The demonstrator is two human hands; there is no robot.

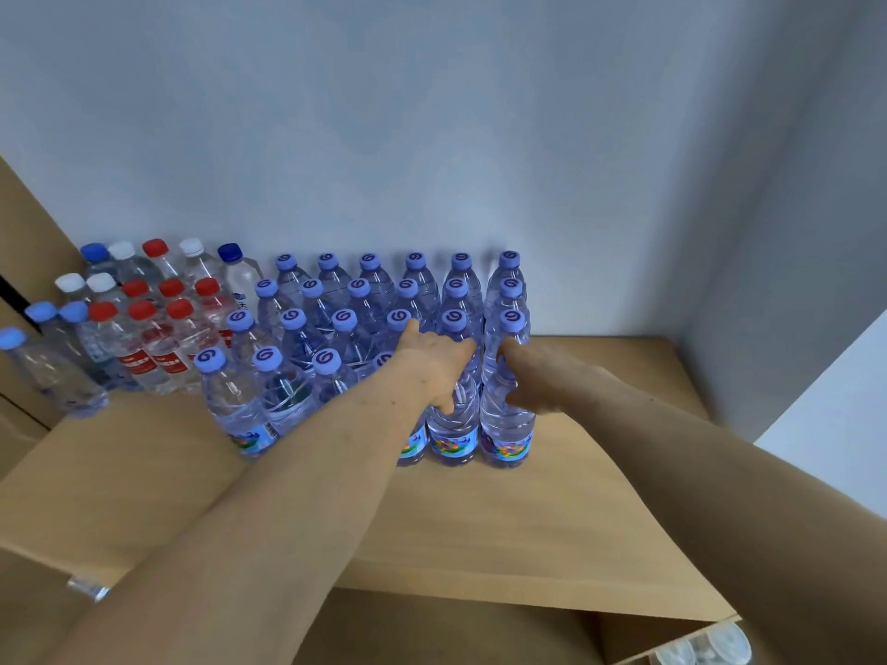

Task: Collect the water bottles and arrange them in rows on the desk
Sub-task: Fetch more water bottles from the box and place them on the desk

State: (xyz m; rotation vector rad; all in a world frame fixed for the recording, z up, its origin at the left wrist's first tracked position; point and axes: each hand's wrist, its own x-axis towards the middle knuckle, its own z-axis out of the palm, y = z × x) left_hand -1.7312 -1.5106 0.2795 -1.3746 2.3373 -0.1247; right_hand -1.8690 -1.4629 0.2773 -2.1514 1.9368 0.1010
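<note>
Reaching forward over a light wooden desk [528, 520], a person's two bare arms meet at the front row of a block of purple-capped water bottles [365, 300]. The left hand [439, 364] wraps fingers and thumb round the shoulder of the second bottle from the right [453, 434]. The right hand [537, 376] grips the end bottle [506, 434] just beside it in the same way, and both hands hide the caps.

These two bottles stand upright, side by side, at the front right corner of the block. The block is four rows deep, with its back row close against the pale wall [432, 136] along the desk's far edge.

Just left of the block stands a group of mixed bottles [153, 338] with red, white and blue caps, reaching toward the desk's left edge. One pale-blue-capped bottle [48, 371] stands a little apart at the front of that group.

Open wood surface stretches right of the block to the desk's right edge, and a broad strip of it runs from the front row to the near edge.

Below the near edge, at lower right, an open carton [705, 647] shows what seem to be clear bottle tops, though too little is visible to be sure.
</note>
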